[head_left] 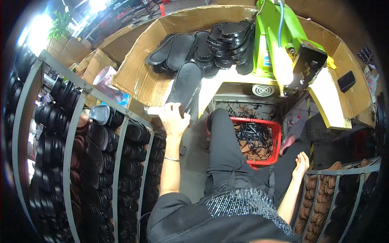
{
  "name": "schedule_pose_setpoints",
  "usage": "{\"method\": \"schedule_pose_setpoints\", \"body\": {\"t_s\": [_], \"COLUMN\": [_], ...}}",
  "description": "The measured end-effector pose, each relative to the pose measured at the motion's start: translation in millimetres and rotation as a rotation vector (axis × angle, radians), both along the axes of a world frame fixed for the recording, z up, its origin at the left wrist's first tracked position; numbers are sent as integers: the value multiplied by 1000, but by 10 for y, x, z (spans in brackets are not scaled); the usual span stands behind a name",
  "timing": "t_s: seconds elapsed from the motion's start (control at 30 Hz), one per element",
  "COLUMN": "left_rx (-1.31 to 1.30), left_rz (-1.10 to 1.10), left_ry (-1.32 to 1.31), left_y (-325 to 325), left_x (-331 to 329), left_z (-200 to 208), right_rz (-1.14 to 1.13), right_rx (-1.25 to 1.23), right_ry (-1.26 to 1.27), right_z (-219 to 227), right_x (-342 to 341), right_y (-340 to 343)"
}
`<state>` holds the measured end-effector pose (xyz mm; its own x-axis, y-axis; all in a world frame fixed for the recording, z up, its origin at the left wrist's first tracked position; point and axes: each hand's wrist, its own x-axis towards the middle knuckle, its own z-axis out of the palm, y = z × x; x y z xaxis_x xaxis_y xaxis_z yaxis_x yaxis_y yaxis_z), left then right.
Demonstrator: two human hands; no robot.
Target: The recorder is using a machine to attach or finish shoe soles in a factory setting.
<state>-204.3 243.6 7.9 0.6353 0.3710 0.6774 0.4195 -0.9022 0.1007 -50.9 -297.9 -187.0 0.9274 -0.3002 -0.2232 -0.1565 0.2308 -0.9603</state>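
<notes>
"Biggest first: at your left, a grey metal rack [65, 71] bows through the lens, crammed with dark, ridged soles!"

"Far ahead, creased brown cardboard walls [135, 60] curve around your work surface, and the smooth, bright green machine [272, 40] rises far right of centre."

"To your near right, another rack [348, 171] carries tan soles. Between your legs sits a red plastic basket [279, 139], heaped with curly black strips and brown scraps."

"Far centre, a stack of black soles [229, 44], rounded and shiny-edged. And here's your black sole [186, 87], long, matte-faced, left of the machine, its near end at your left hand [175, 119]!"

"Those fingers bend against it; I can't tell whether they've closed on it. Your right hand [300, 165] hangs near right, loosely curled, gripping nothing visible."

"Far right, a flat, dark phone [346, 82] rests against the cardboard. Any writing?"

"A small pale label [266, 60] on your machine's green side, its print too tiny to read!"
</notes>
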Motion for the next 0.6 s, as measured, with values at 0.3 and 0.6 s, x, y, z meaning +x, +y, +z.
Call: {"method": "schedule_pose_setpoints", "body": {"t_s": [0.3, 0.6], "left_rx": [-249, -977], "left_rz": [-667, -583], "left_ry": [-417, -467], "left_y": [-834, -2243], "left_x": [94, 1047], "left_z": [890, 106], "right_rz": [698, 1164], "right_rx": [-42, -81], "right_ry": [-126, 181], "right_z": [834, 755], "right_x": [-51, -287], "right_y": [1268, 1395]}}
